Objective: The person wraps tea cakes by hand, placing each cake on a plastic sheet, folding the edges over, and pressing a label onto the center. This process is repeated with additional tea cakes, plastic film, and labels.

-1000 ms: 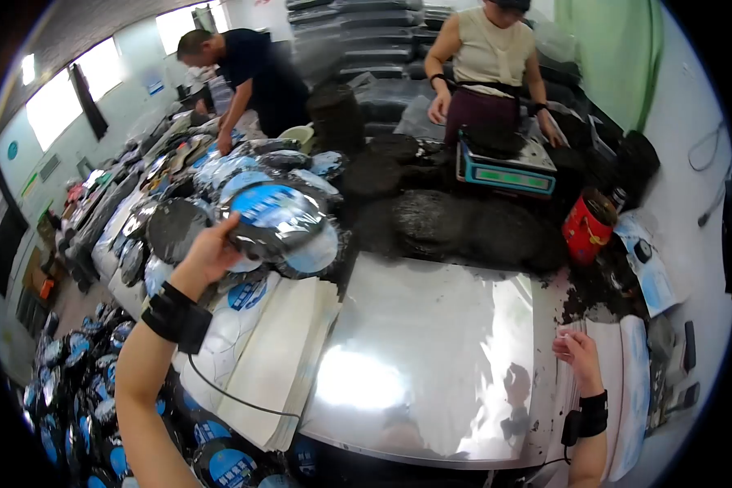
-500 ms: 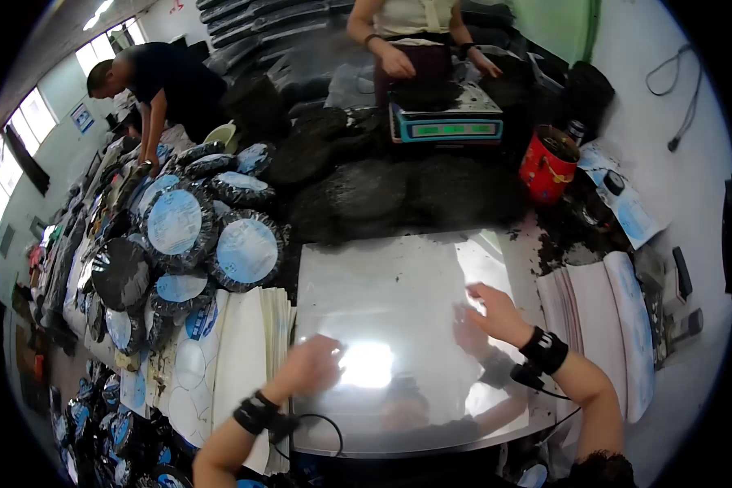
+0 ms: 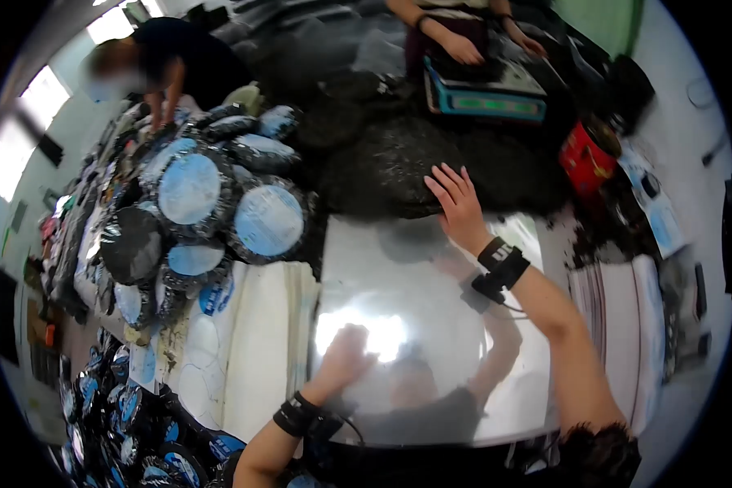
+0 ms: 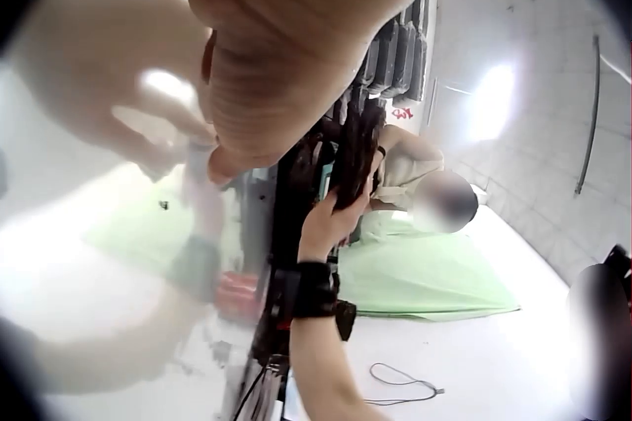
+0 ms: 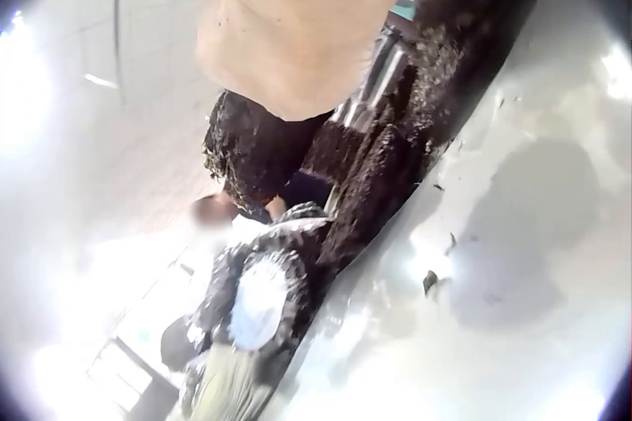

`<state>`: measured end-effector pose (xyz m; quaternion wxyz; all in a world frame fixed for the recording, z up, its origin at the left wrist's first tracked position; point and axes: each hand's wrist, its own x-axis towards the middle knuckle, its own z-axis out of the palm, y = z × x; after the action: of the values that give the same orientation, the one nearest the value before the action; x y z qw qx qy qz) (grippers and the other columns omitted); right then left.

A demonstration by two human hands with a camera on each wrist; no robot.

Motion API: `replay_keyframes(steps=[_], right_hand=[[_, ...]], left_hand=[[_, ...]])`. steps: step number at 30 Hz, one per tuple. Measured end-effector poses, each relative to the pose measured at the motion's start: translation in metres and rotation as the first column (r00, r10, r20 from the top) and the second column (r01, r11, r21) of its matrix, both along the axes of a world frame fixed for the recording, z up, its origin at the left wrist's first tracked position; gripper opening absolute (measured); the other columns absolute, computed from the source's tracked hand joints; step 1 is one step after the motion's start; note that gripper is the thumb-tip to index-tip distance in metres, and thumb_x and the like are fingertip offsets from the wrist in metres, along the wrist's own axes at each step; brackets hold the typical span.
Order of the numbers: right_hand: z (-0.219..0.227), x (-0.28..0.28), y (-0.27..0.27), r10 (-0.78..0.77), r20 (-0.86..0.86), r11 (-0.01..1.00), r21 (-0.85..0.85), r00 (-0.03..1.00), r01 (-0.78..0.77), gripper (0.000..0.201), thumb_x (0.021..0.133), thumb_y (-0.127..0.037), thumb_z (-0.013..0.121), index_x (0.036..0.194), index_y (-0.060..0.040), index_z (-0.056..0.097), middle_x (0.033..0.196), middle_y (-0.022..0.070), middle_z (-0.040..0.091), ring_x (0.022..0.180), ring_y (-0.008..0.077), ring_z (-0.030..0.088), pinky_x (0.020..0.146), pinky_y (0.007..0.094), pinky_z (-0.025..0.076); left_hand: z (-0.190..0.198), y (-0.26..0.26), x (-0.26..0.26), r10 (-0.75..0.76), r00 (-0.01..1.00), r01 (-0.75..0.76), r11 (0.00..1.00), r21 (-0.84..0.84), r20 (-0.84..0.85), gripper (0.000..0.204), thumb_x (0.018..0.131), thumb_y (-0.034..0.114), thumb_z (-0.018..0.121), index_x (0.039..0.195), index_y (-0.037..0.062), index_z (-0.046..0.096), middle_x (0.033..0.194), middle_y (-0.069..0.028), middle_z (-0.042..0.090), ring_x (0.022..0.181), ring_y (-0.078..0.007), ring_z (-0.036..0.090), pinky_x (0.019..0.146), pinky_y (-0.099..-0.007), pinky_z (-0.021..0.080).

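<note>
Two hands [image 3: 459,203], dark cakes [image 3: 398,167], wrapped discs [image 3: 268,220]

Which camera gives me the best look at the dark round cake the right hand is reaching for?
The head view: the right hand lies with straight fingers on the dark round pressed cake, whole outline visible. The right wrist view shows only its crumbly edge; the left wrist view shows it edge-on, blurred.

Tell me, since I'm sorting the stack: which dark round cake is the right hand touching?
The bare, unwrapped dark cake just beyond the shiny sheet; the right hand lies flat on its near edge. The wrapped cakes with blue labels lie apart, to the left.
</note>
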<state>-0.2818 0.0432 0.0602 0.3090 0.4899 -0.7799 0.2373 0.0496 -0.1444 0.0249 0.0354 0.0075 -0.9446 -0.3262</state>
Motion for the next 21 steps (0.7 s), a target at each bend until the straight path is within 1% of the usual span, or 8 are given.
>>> replay_keyframes(steps=[4, 8, 9, 11, 14, 16, 18, 21], right_hand=[[-0.02, 0.096, 0.119, 0.21, 0.179, 0.937, 0.245, 0.961, -0.25, 0.082, 0.068, -0.007, 0.075, 0.146, -0.0185, 0.053, 0.155, 0.0149, 0.045, 0.146, 0.0369, 0.039, 0.121, 0.0582, 0.029], [-0.004, 0.139, 0.17, 0.045, 0.414, 0.875, 0.424, 0.909, -0.236, 0.083, 0.074, -0.008, 0.075, 0.15, -0.0318, 0.051, 0.161, 0.0212, 0.034, 0.148, 0.0382, 0.035, 0.121, 0.0596, 0.029], [-0.011, 0.136, 0.179, -0.075, 0.276, 0.889, 0.453, 0.958, -0.061, 0.074, 0.087, -0.016, 0.072, 0.155, -0.021, 0.044, 0.159, 0.0238, 0.036, 0.147, 0.0395, 0.037, 0.121, 0.0553, 0.03], [-0.03, 0.148, 0.172, -0.123, 0.704, 0.978, -0.035, 0.7, 0.207, 0.069, 0.096, -0.025, 0.066, 0.157, -0.0105, 0.038, 0.157, 0.0258, 0.037, 0.146, 0.0402, 0.037, 0.121, 0.0513, 0.03], [-0.067, 0.172, 0.126, -0.071, 0.901, 0.9, -0.127, 0.428, 0.418, 0.075, 0.105, -0.042, 0.054, 0.157, 0.0037, 0.027, 0.158, 0.0301, 0.036, 0.147, 0.0409, 0.035, 0.122, 0.0448, 0.028], [-0.068, 0.188, 0.09, 0.0, 0.877, 0.794, -0.292, 0.481, 0.533, 0.072, 0.102, -0.034, 0.061, 0.154, 0.0071, 0.031, 0.156, 0.0303, 0.038, 0.145, 0.0415, 0.039, 0.12, 0.0447, 0.03], [-0.075, 0.199, 0.098, 0.127, 0.893, 0.809, -0.345, 0.432, 0.476, 0.072, 0.099, -0.026, 0.064, 0.153, 0.0082, 0.031, 0.152, 0.0294, 0.042, 0.14, 0.0414, 0.045, 0.117, 0.0446, 0.035], [-0.064, 0.214, 0.115, 0.074, 0.875, 0.908, -0.257, 0.479, 0.33, 0.076, 0.093, -0.022, 0.068, 0.153, 0.0077, 0.03, 0.148, 0.0298, 0.044, 0.138, 0.0446, 0.046, 0.115, 0.0478, 0.037]], left_hand=[[0.01, 0.001, 0.001, 0.281, 0.936, -0.347, 0.841, 0.415, 0.213, 0.037, 0.098, 0.025, 0.066, 0.128, 0.0026, 0.063, 0.112, -0.0145, 0.067, 0.1, -0.026, 0.065, 0.089, -0.0395, 0.052], [-0.014, 0.006, -0.03, 0.265, 0.962, -0.259, 0.817, 0.515, 0.063, 0.053, 0.106, 0.032, 0.055, 0.148, 0.0009, 0.048, 0.142, -0.0187, 0.058, 0.129, -0.0272, 0.057, 0.107, -0.0366, 0.046], [-0.022, 0.004, -0.043, 0.28, 0.959, -0.254, 0.767, 0.59, 0.049, 0.057, 0.106, 0.035, 0.054, 0.15, -0.0002, 0.045, 0.146, -0.0186, 0.054, 0.134, -0.027, 0.052, 0.111, -0.0358, 0.041], [-0.034, 0.004, -0.07, 0.318, 0.948, -0.237, 0.645, 0.726, 0.027, 0.064, 0.107, 0.04, 0.05, 0.154, -0.0023, 0.039, 0.154, -0.0185, 0.047, 0.144, -0.0266, 0.044, 0.118, -0.0343, 0.032], [-0.036, 0.056, -0.109, 0.334, 0.931, -0.178, 0.065, 0.982, 0.147, 0.068, 0.105, 0.034, 0.057, 0.159, 0.0024, 0.029, 0.158, -0.0184, 0.04, 0.142, -0.0273, 0.044, 0.112, -0.038, 0.041], [0.016, 0.092, -0.097, 0.335, 0.93, -0.29, 0.429, 0.855, 0.148, 0.069, 0.1, 0.021, 0.066, 0.157, 0.0, 0.032, 0.155, -0.0187, 0.044, 0.139, -0.0308, 0.046, 0.115, -0.0389, 0.038], [-0.023, 0.093, -0.071, 0.443, 0.896, -0.352, 0.752, 0.558, -0.031, 0.071, 0.095, 0.015, 0.072, 0.154, -0.0025, 0.036, 0.151, -0.0204, 0.047, 0.138, -0.0319, 0.048, 0.114, -0.0391, 0.039], [-0.01, 0.106, -0.043, 0.479, 0.878, -0.395, 0.743, 0.54, -0.017, 0.072, 0.09, 0.01, 0.075, 0.152, -0.0036, 0.039, 0.148, -0.0213, 0.05, 0.136, -0.0311, 0.05, 0.114, -0.0387, 0.039]])
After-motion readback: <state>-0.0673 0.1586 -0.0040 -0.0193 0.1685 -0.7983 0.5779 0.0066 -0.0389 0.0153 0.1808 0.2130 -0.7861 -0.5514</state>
